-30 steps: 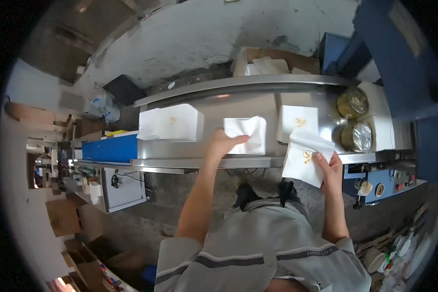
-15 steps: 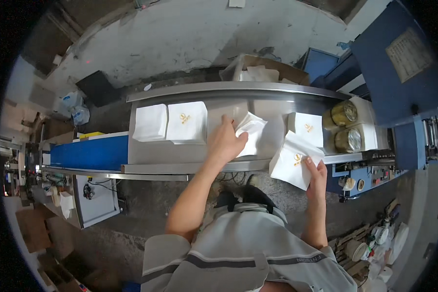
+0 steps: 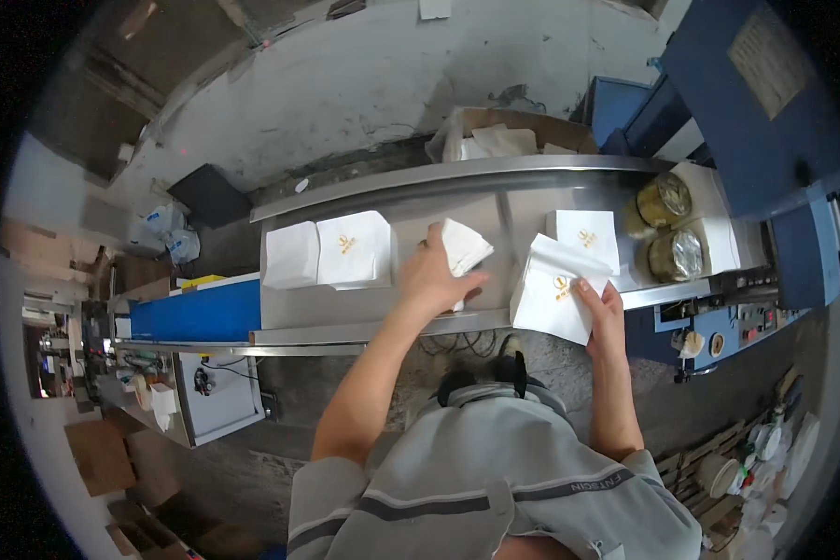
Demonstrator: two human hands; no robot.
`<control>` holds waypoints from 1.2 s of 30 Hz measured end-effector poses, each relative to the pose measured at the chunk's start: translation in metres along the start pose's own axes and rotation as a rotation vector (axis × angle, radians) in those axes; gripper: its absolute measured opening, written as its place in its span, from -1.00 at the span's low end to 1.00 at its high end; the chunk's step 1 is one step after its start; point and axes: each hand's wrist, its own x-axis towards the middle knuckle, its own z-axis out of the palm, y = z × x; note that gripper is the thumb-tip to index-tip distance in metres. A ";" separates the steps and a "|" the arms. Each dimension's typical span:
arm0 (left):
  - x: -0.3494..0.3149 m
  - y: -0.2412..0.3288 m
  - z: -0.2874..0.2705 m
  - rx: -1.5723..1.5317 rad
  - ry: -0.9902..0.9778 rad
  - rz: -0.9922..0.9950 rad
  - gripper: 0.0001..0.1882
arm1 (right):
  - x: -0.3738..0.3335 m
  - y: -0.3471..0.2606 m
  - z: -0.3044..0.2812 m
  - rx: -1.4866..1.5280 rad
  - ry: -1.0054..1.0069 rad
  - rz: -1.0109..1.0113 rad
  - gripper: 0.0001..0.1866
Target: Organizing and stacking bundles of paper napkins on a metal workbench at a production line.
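My left hand (image 3: 429, 278) is curled round a small bundle of white paper napkins (image 3: 466, 246) above the metal table. Its thumb points right across the bundle, and part of the paper is hidden behind the hand. On the right, my right hand (image 3: 604, 317) pinches a few napkins with a gold print (image 3: 549, 297) by their right side, at the table's near edge. Just beyond these lies a napkin stack (image 3: 586, 231) with the same gold mark. Left of my left hand, two more napkin stacks (image 3: 355, 248) sit side by side, the right one showing its print.
The metal table (image 3: 420, 219) has a raised far rail. A blue belt (image 3: 198, 313) adjoins its left end. Two gold-coloured rolls (image 3: 674, 255) and a blue machine (image 3: 765, 140) stand at the right. Behind the rail is a cardboard box (image 3: 569, 133) with white paper inside.
The napkins at my left hand, fanned out before, are now bunched more tightly in its grasp. My right hand's napkins have shifted slightly left and up. The whole view has tilted a little.
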 end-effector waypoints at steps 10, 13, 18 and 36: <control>0.017 0.004 -0.005 -0.074 -0.051 -0.003 -0.08 | 0.017 0.000 -0.020 0.074 0.004 0.137 -0.56; 0.032 -0.007 -0.003 -0.078 -0.104 -0.043 -0.23 | 0.017 -0.004 -0.020 0.119 -0.004 0.176 -0.53; 0.049 -0.049 0.003 -0.822 -0.277 0.010 -0.52 | 0.021 -0.003 -0.029 0.168 -0.078 0.180 -0.51; 0.034 -0.062 0.067 -0.808 0.000 -0.078 -0.33 | 0.032 -0.015 -0.006 0.351 -0.200 0.218 -0.44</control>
